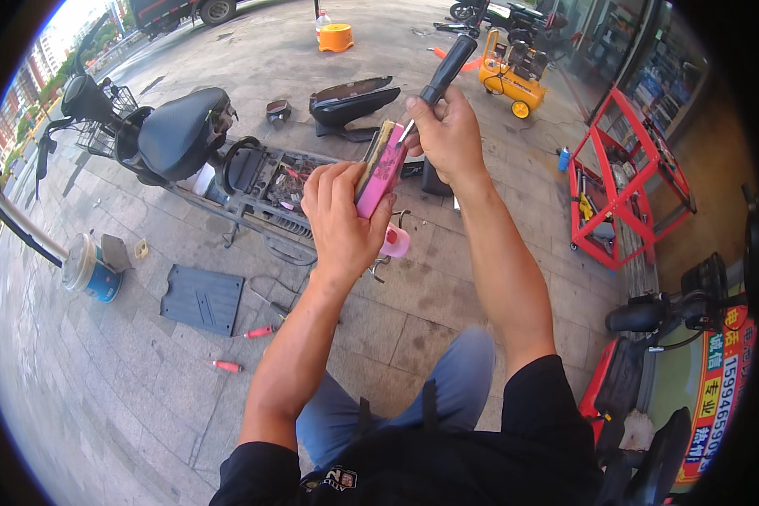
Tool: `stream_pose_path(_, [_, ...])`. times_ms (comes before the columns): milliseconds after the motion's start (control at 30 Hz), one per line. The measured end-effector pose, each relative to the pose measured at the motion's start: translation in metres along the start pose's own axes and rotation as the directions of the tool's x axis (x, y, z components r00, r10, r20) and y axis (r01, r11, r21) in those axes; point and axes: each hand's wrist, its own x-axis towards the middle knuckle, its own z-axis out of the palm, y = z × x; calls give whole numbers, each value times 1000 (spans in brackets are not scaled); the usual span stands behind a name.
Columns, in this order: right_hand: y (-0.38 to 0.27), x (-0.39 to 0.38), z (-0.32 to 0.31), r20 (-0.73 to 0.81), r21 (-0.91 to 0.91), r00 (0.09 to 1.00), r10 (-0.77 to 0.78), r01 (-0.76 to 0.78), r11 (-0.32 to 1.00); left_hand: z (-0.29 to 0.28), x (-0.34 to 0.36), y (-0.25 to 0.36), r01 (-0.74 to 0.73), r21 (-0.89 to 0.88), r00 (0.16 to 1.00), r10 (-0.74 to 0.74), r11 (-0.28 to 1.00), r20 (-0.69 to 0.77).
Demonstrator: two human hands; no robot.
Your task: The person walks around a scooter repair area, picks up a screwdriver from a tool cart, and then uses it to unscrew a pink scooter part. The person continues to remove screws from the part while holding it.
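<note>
My left hand [346, 207] is closed around a flat pink block [385, 173] with dark markings on its face and a yellowish, dark-edged side. Opposite it, my right hand [449, 139] grips a black-handled screwdriver [449, 67], handle up and slanting to the right. Its thin metal shaft points down at the upper end of the block; whether the tip touches cannot be made out. Beyond my left hand lies the stripped frame of an electric scooter [270, 181], its wiring exposed. A pink cup-like thing [395, 242] shows just below the block.
A black scooter seat [185, 135] tops the frame at left. Red-handled tools [260, 331] and a dark floor panel [202, 299] lie on the paving, near a white-and-blue bucket [93, 270]. At right stand a red tool cart [620, 185] and a yellow air compressor [512, 82].
</note>
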Motion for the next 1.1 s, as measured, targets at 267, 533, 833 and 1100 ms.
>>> stream_pose_path(267, [-1, -3, -1, 131, -62, 991, 22, -14, 998, 1, -1, 0, 13, -11, 1000, -13, 1000, -5])
stream_pose_path(533, [-2, -6, 4, 128, -58, 992, -17, 25, 998, 4, -2, -3, 12, -27, 999, -13, 1000, -34])
stream_pose_path(833, [1, -14, 6, 98, -76, 994, -53, 61, 995, 2, -1, 0, 47, -26, 999, -47, 999, -4])
stream_pose_path(1100, [0, -10, 9, 138, -110, 985, -108, 124, 986, 3, -1, -1, 44, -37, 999, -45, 998, -16])
